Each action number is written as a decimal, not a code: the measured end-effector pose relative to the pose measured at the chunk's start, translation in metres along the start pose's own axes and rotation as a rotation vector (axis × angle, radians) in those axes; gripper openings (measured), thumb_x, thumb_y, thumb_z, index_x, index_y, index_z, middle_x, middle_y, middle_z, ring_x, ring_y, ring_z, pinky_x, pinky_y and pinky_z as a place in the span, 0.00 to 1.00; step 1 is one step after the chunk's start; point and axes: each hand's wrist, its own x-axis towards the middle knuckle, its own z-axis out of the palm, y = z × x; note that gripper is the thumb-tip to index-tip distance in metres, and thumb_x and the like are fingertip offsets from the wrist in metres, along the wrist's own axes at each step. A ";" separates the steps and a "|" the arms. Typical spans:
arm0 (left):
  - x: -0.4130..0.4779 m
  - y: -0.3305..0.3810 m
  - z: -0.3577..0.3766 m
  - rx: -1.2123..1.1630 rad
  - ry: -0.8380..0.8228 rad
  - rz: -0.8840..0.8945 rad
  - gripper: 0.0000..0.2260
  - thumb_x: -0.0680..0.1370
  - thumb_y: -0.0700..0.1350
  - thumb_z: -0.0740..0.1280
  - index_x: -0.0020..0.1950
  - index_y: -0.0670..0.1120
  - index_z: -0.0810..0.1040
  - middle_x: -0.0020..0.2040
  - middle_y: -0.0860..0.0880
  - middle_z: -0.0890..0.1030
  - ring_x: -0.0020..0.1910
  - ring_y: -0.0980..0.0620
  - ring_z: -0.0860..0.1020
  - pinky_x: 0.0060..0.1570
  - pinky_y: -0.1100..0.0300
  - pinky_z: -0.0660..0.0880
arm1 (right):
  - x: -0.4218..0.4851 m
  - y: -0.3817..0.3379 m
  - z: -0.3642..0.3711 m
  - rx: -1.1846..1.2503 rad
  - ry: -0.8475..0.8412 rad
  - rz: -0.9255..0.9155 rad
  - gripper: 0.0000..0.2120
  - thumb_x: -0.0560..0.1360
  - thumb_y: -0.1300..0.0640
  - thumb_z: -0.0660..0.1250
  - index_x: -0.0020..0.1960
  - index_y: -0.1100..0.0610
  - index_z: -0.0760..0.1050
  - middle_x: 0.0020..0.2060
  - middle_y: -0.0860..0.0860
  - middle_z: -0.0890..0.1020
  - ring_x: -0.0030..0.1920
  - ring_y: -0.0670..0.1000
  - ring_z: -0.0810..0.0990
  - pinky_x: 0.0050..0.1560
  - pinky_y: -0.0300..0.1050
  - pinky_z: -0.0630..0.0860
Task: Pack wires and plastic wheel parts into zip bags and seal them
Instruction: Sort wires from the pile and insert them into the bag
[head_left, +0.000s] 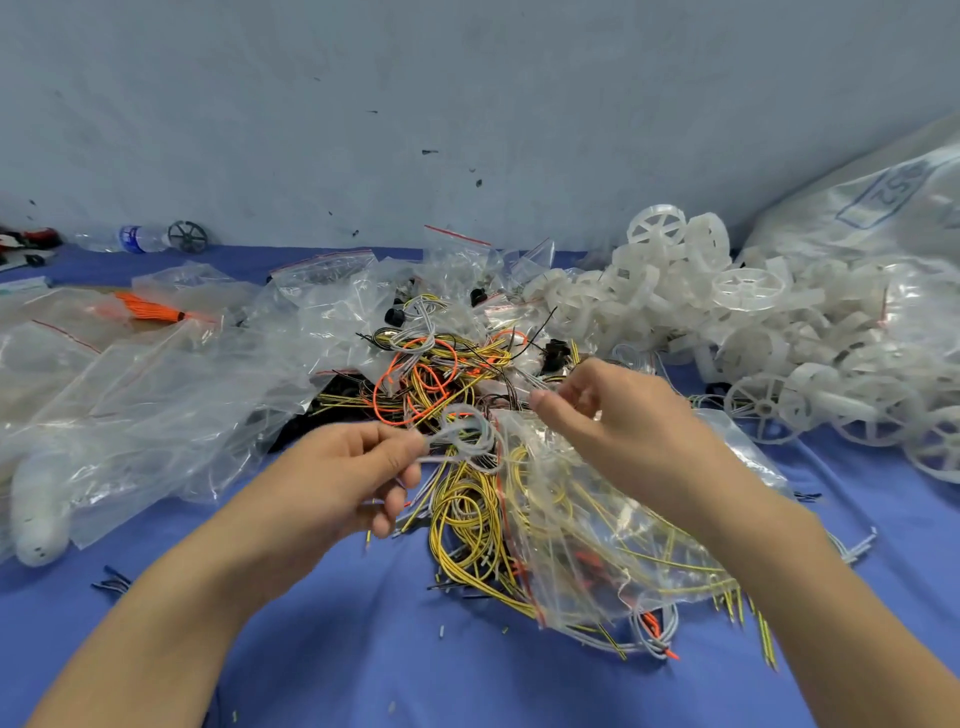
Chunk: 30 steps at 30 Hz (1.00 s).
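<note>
Both hands are up over the middle of the worktop (337, 649), which has a blue cloth on it. The left hand (337, 483) pinches a coil of grey wire (467, 434) between thumb and fingers, so that grip is clamped on the wire. The right hand (613, 426) has its fingers curled around the mouth of a zip bag (587, 525) that already has yellow wires in it — grip clamped on the bag's top edge. The grey coil sits right at the bag's opening, just beside the right thumb.

Under and behind the hands there's a loose tangle of wires (441, 379) — yellow, orange, grey, black — spread toward the centre. Empty zip bags (156, 384) are heaped along the left side, one holding an orange bundle (150, 309). White plastic wheels (748, 322) are piled toward the far right corner, next to a big clear sack (883, 208). At the far left edge lie a water bottle (130, 239) and a dark wheel (188, 236).
</note>
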 end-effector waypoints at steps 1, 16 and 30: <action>0.000 -0.002 0.000 0.001 -0.028 -0.064 0.10 0.77 0.46 0.68 0.43 0.40 0.77 0.32 0.47 0.76 0.25 0.55 0.71 0.23 0.65 0.70 | -0.004 0.000 0.002 -0.069 -0.006 0.044 0.22 0.73 0.27 0.55 0.47 0.45 0.72 0.40 0.42 0.78 0.39 0.42 0.76 0.39 0.44 0.75; 0.024 0.008 0.080 -0.019 -0.254 -0.156 0.12 0.80 0.35 0.61 0.39 0.38 0.79 0.28 0.46 0.77 0.23 0.56 0.74 0.24 0.67 0.72 | -0.020 -0.019 0.013 0.045 -0.012 0.031 0.08 0.77 0.47 0.62 0.43 0.50 0.74 0.36 0.49 0.82 0.38 0.51 0.79 0.35 0.46 0.72; 0.061 -0.002 0.124 -0.210 -0.592 -0.103 0.08 0.80 0.37 0.56 0.52 0.38 0.74 0.32 0.46 0.82 0.30 0.56 0.81 0.29 0.64 0.77 | -0.019 -0.005 -0.012 0.148 -0.020 -0.033 0.09 0.78 0.48 0.60 0.45 0.52 0.74 0.37 0.50 0.80 0.37 0.53 0.79 0.37 0.50 0.78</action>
